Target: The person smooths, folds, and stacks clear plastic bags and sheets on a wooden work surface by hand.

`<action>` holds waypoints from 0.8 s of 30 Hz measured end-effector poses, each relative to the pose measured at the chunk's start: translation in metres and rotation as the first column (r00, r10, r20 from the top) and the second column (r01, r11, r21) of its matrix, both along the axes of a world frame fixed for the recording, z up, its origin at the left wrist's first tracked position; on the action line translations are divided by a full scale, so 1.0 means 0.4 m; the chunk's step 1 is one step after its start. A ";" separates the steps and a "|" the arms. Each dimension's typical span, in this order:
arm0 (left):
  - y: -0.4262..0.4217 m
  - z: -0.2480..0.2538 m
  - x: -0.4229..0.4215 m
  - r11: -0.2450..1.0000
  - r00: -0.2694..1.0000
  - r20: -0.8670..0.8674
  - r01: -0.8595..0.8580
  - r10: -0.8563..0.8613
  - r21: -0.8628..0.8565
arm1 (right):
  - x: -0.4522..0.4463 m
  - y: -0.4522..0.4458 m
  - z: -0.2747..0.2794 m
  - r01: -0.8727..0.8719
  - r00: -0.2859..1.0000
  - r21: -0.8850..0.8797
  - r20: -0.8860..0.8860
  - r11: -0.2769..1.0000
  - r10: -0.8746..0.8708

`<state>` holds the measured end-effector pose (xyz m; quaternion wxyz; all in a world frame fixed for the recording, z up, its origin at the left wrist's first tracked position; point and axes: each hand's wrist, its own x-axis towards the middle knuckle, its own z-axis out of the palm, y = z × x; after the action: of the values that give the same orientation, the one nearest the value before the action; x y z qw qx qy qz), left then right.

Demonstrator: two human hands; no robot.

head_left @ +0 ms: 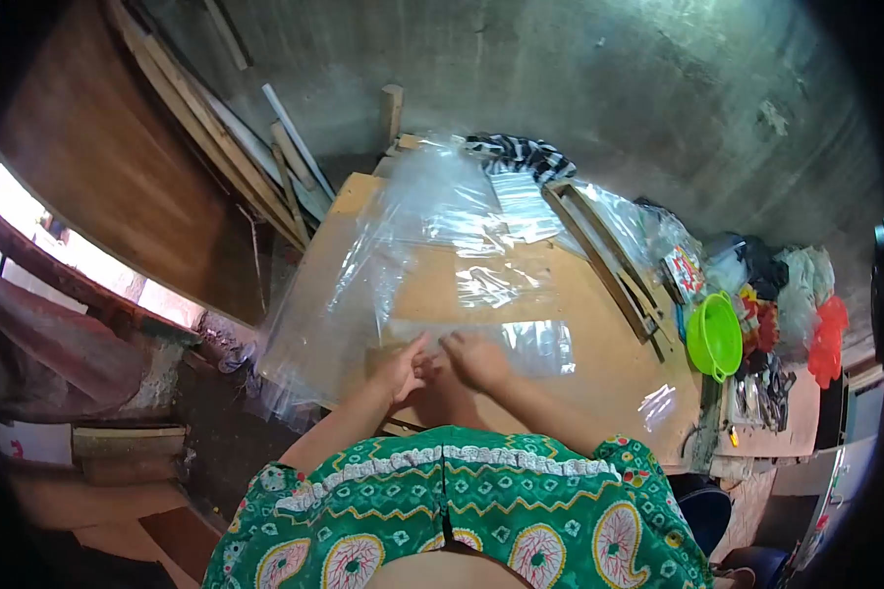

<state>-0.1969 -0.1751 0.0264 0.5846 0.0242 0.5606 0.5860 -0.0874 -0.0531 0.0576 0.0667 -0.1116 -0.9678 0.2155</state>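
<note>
My left hand (pixel 405 371) is over the front part of the wooden board, palm turned inward and fingers loosely bent and apart. I see nothing held in it. Just to its right, my right hand (pixel 475 359) has its fingers drawn together over a clear flat plastic bag (pixel 545 347). What lies between those fingertips is too small to make out. Another shiny clear bag (pixel 501 285) lies a little farther back. Large clear plastic sheeting (pixel 388 260) spreads across the left side and back of the board.
The wooden board (pixel 609 393) carries a long wooden frame (pixel 604 260) at right and a stack of clear bags (pixel 525 206) behind. A green plastic basket (pixel 714 336) and a red plastic bag (pixel 830 339) are farther right. Planks (pixel 206 128) lean at left.
</note>
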 end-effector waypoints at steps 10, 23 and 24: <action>0.107 0.077 0.184 0.955 0.994 0.046 0.082 -0.099 0.285 | 0.223 0.034 0.038 0.178 0.979 -0.154 -0.071 0.972 -0.191; 0.196 0.125 0.261 0.930 0.775 -0.561 0.366 -0.291 0.023 | 0.388 0.214 0.023 0.276 0.931 -0.452 -0.093 0.848 -0.352; 0.197 0.117 0.243 0.930 0.775 -0.560 0.366 -0.293 0.021 | 0.402 0.255 -0.009 0.306 0.911 -0.488 -0.099 0.817 -0.400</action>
<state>-0.0997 -0.0963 0.0734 0.4903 0.3263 0.6520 0.4775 0.0735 0.0490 0.0539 0.1727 -0.2805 -0.8389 0.4333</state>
